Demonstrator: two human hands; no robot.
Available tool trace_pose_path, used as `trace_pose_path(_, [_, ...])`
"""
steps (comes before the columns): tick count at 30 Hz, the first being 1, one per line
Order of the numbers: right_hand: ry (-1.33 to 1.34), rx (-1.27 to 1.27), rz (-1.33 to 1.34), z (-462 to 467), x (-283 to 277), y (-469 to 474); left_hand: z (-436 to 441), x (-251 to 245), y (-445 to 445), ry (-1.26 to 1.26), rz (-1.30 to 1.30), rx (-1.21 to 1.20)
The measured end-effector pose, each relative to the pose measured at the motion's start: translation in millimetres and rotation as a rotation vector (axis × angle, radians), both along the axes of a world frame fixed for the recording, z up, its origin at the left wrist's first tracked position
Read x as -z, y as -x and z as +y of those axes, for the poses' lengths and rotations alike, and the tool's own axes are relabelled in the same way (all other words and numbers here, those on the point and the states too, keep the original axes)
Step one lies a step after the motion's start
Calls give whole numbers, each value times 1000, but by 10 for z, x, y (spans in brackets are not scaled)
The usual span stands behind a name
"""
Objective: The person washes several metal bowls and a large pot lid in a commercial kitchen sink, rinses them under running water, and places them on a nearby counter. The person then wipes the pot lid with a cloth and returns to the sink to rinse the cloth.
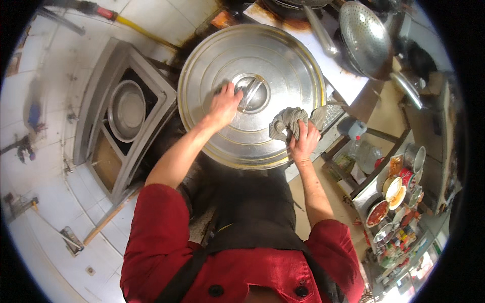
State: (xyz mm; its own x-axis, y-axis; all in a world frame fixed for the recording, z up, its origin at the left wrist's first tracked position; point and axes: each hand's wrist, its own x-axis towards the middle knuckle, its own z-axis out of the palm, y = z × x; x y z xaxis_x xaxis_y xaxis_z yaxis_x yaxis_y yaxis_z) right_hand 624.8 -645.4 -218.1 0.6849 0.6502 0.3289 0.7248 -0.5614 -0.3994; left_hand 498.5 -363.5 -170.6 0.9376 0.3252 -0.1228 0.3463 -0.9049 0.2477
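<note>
A large round metal lid (212, 49) with concentric ridges and a yellowed rim lies before me. At its middle a metal strap handle (253, 92) spans a round recess. My left hand (224, 106) is over the lid, just left of the handle, fingers slightly apart and nothing visibly held. Whether its fingertips touch the handle or the lid, I cannot tell. Near the lid's right edge, my right hand (305, 138) grips a bunched grey striped cloth (290, 119), which rests against the lid. The lid hides whatever is under it.
Left stands a metal sink unit (132, 57) holding a metal basin (129, 110). A perforated metal strainer (363, 36) and a pan handle (320, 32) are at the upper right. Bowls of food, including a red one (377, 213), crowd the right-hand counter. A plastic jug (352, 128) stands below it.
</note>
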Motion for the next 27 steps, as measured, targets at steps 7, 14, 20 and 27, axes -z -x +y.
trace_pose_path(7, [-61, 9, 7, 9, -19, -27, 39, -197, -247, -16, 56, 4])
trace_pose_path(14, [-118, 4, 29, 17, -62, -18, 22, -215, -104, 10, 156, -1])
trace_pose_path(20, [-150, 13, 15, 28, -54, -34, 133, -9, -525, -122, 15, 93])
trace_pose_path(27, [-156, 22, 27, 12, -68, -15, -324, 31, 285, -87, 70, -126])
